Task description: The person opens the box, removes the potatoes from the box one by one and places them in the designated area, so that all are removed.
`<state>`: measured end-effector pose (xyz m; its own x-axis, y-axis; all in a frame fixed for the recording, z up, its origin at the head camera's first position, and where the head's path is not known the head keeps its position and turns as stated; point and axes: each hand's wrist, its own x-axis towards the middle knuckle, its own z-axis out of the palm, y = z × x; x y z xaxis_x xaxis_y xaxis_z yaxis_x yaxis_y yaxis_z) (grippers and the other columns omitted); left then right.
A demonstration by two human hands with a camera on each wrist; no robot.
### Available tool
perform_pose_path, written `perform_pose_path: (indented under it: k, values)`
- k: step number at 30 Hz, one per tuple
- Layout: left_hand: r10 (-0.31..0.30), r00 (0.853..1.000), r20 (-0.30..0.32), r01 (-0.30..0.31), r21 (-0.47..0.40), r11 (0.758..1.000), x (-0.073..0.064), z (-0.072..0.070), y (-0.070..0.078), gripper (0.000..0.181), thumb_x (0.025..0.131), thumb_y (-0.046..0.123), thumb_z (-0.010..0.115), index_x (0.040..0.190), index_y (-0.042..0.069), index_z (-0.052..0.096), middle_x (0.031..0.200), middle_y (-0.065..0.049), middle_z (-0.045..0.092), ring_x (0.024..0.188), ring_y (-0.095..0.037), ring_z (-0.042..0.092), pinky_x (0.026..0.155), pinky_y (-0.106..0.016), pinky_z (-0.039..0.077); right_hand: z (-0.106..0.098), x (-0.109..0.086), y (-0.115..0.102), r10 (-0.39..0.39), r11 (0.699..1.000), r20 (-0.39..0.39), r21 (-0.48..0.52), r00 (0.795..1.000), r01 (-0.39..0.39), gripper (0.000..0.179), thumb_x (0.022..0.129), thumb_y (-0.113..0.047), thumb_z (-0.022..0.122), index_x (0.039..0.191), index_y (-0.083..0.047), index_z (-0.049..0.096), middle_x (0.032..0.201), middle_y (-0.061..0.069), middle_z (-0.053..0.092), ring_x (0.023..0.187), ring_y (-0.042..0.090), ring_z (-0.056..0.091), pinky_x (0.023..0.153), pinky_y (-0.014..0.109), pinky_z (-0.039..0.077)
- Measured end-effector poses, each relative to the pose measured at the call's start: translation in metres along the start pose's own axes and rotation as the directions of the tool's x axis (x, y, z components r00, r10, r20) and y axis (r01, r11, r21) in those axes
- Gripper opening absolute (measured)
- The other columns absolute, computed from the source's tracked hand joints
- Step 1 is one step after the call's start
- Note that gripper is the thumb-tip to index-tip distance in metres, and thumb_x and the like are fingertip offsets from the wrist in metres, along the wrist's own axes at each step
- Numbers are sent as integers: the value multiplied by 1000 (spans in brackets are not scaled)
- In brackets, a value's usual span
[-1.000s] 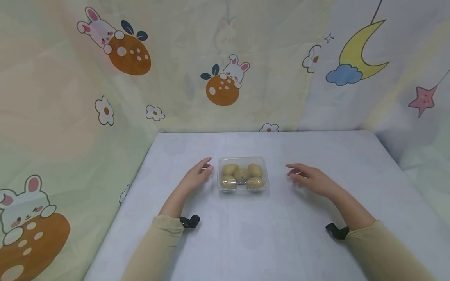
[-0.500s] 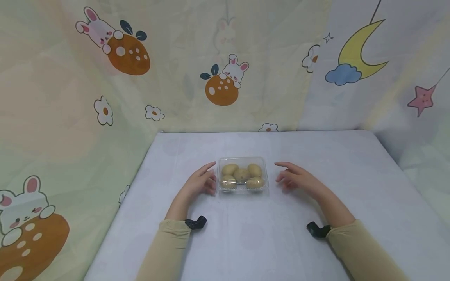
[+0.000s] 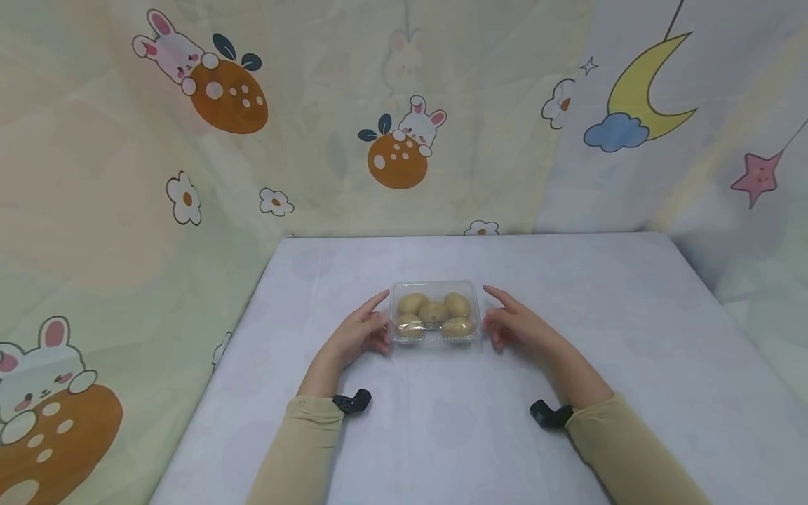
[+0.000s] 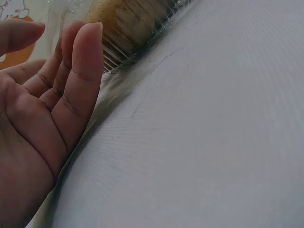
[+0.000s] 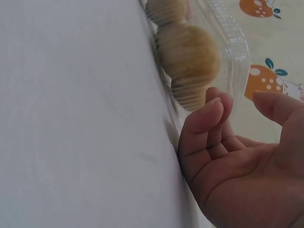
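Note:
A clear plastic clamshell box [image 3: 435, 288] rests on the white table with several yellow-brown potatoes [image 3: 434, 312] inside. At its left side is my left hand [image 3: 353, 337], index finger pointing forward, the other fingers loosely bent with their tips right at the wall. My right hand [image 3: 520, 328] mirrors it on the right side, fingertips close by the box wall. In the left wrist view, bent fingers [image 4: 85, 61] overlap the ribbed box edge beside a potato [image 4: 128, 23]. The right wrist view has the fingers [image 5: 204, 116] just below the potatoes [image 5: 187, 52]. Neither hand grips the box.
White cloth covers the table [image 3: 429, 435]. A curtain [image 3: 315, 105] printed with rabbits, flowers and a moon hangs behind the table and along both sides. Each wrist wears a small black camera, the left camera [image 3: 353, 401] and the right camera [image 3: 550, 414].
My right hand has moved left, up to the box's right side. My left hand has come slightly right, and its fingers have turned toward the box. The box stays put.

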<state>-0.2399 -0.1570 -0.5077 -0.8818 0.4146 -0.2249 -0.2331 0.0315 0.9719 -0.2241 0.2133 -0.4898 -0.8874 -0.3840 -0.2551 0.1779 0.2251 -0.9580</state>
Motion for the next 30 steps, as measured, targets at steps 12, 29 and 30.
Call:
perform_pose_path:
  k: [12, 29, 30]
  values:
    - [11, 996, 91, -5, -62, 998, -1, -3, -5, 71, 97, 10, 56, 154, 40, 27, 92, -2, 61, 75, -17, 62, 70, -39, 60, 15, 2, 3, -15, 994, 20, 111, 1000, 13, 75, 99, -20, 56, 158, -36, 12, 68, 2, 55, 60, 17, 55, 60, 31, 53]
    - [30, 982, 189, -34, 18, 999, -4, -8, -4, 83, 93, 4, 62, 158, 34, 19, 99, -2, 58, 88, -15, 63, 88, -33, 56, 22, 1, 3, -40, 988, 26, 147, 999, 36, 72, 102, -20, 51, 159, -36, 11, 72, 1, 56, 58, 14, 53, 58, 28, 51]
    - [36, 980, 193, -39, 14, 999, -4, -8, -4, 84, 93, 4, 62, 158, 33, 18, 99, -1, 59, 90, -15, 64, 89, -32, 56, 22, 1, 3, -42, 988, 28, 148, 999, 38, 71, 102, -20, 50, 159, -36, 10, 72, 2, 55, 58, 14, 53, 58, 28, 51]
